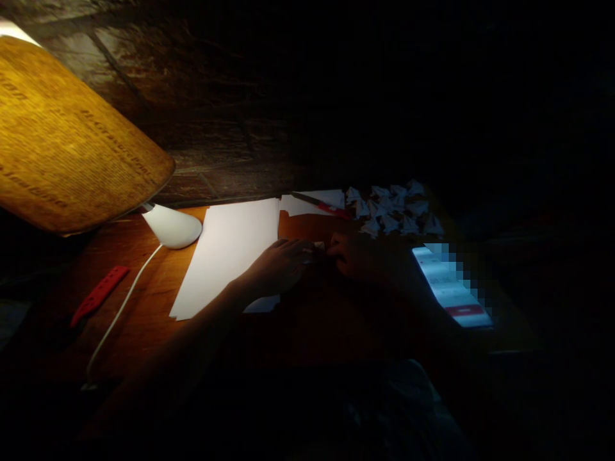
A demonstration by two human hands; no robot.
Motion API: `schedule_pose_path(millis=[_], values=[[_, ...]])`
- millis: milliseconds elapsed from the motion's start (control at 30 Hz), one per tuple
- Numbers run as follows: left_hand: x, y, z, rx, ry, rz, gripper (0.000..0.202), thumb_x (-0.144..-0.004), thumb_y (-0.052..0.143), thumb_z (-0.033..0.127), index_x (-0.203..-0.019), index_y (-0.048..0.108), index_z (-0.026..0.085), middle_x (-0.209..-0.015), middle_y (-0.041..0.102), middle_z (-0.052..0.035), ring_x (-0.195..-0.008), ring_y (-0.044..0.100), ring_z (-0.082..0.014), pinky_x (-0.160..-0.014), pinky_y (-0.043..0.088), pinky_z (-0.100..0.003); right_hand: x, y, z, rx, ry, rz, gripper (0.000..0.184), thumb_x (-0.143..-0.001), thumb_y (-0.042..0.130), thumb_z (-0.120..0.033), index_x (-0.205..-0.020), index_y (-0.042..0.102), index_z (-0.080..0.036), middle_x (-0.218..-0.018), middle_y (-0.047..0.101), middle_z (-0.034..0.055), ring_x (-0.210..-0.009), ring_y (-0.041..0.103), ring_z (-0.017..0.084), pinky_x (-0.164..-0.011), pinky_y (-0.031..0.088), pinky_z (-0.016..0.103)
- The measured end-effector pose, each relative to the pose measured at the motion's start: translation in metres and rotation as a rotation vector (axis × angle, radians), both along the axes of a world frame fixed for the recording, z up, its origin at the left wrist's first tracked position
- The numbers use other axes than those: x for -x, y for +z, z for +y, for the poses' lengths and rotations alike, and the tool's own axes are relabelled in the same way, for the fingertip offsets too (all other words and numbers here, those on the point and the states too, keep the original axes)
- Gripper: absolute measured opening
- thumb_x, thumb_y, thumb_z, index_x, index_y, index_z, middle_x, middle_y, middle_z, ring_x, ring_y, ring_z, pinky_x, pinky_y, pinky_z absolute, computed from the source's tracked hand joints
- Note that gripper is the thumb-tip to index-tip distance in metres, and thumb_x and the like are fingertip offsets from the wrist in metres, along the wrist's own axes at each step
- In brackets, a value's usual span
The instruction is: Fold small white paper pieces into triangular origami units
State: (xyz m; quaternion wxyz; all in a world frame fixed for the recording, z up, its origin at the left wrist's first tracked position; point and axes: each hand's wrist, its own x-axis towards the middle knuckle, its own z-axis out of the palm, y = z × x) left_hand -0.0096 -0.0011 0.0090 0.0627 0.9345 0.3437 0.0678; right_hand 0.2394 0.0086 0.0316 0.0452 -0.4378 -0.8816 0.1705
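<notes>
Between my two hands, low over the wooden table (154, 282), is a small folded piece of paper (319, 245). My left hand (284, 259) has its fingers closed on the paper's left side, its wrist passing over a stack of white paper sheets (230, 243). From the right, my right hand (350, 257) is curled in with its fingertips pinched at the paper's other side. Deep shadow covers most of the right hand, and the paper's exact folds cannot be made out.
A lamp with a yellow shade (81, 141) and white base (173, 227) stands at left, its cord (122, 307) trailing forward. Near it lies a red strap-like object (100, 296). A red-handled knife (319, 205) rests on cut paper (307, 200). Several folded paper pieces (384, 208) and a lit phone (449, 288) lie right.
</notes>
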Motion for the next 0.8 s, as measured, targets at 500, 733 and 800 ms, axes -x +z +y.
schedule_pose_path(millis=[500, 733, 800], values=[[0.0, 0.002, 0.001, 0.04, -0.001, -0.071, 0.032, -0.098, 0.054, 0.015, -0.127, 0.066, 0.022, -0.134, 0.066, -0.0084, -0.123, 0.063, -0.0255, -0.105, 0.051, -0.044, 0.005, 0.017, -0.015, -0.016, -0.027, -0.145, 0.037, -0.098, 0.051, -0.024, -0.12, 0.081, -0.027, -0.111, 0.075, 0.008, -0.098, 0.068, 0.023, -0.081, 0.045, 0.032], [0.0, 0.002, -0.001, 0.034, 0.001, -0.07, 0.032, -0.097, 0.052, 0.015, -0.125, 0.068, 0.02, -0.137, 0.065, -0.0107, -0.121, 0.062, -0.0274, -0.107, 0.049, -0.048, 0.005, 0.013, -0.014, -0.064, -0.046, -0.139, 0.034, -0.099, 0.052, -0.028, -0.118, 0.08, -0.026, -0.105, 0.077, 0.0086, -0.092, 0.069, 0.023, -0.073, 0.044, 0.031], [-0.001, 0.002, -0.001, 0.03, 0.0, -0.063, 0.033, -0.098, 0.052, 0.016, -0.126, 0.068, 0.02, -0.135, 0.066, -0.0112, -0.118, 0.063, -0.0278, -0.104, 0.05, -0.048, 0.006, 0.014, -0.014, -0.058, -0.051, -0.146, 0.033, -0.098, 0.052, -0.028, -0.116, 0.08, -0.025, -0.106, 0.078, 0.0091, -0.092, 0.07, 0.023, -0.073, 0.045, 0.031]])
